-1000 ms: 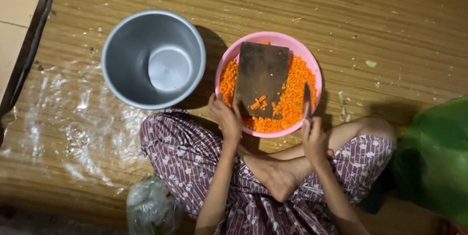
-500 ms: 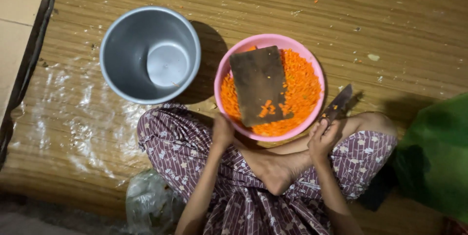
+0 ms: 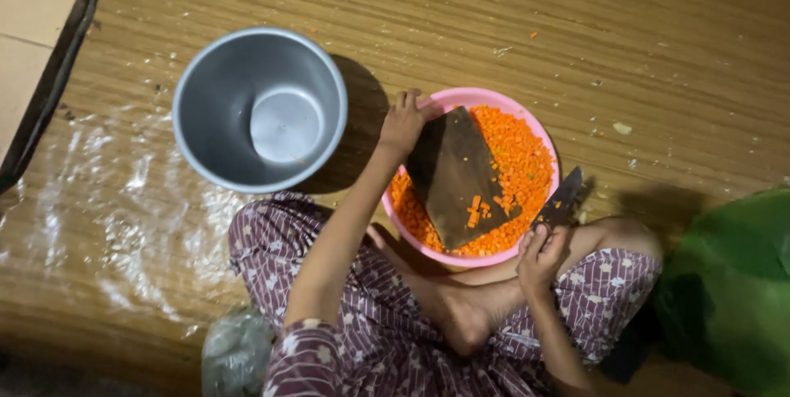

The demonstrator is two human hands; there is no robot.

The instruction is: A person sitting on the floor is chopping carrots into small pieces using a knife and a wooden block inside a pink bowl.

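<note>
A pink bowl (image 3: 494,99) full of small orange carrot cubes sits on the wooden floor in front of my crossed legs. A dark wooden chopping board (image 3: 455,175) lies tilted inside it, with a few cubes stuck near its lower end. My left hand (image 3: 402,124) reaches over the bowl's far left rim and grips the board's top corner. My right hand (image 3: 540,257) rests by my knee, holding a dark knife (image 3: 562,197) whose blade points up and away along the bowl's right side.
An empty grey metal pot (image 3: 259,109) stands to the left of the bowl. Clear plastic sheeting (image 3: 99,224) covers the floor at left. A green bag (image 3: 732,290) lies at the right edge, and a small clear bag (image 3: 237,352) sits by my left leg.
My left hand moved from the bowl's near rim up to the board's far corner and tilted it. My right hand drew the knife out to the right of the bowl.
</note>
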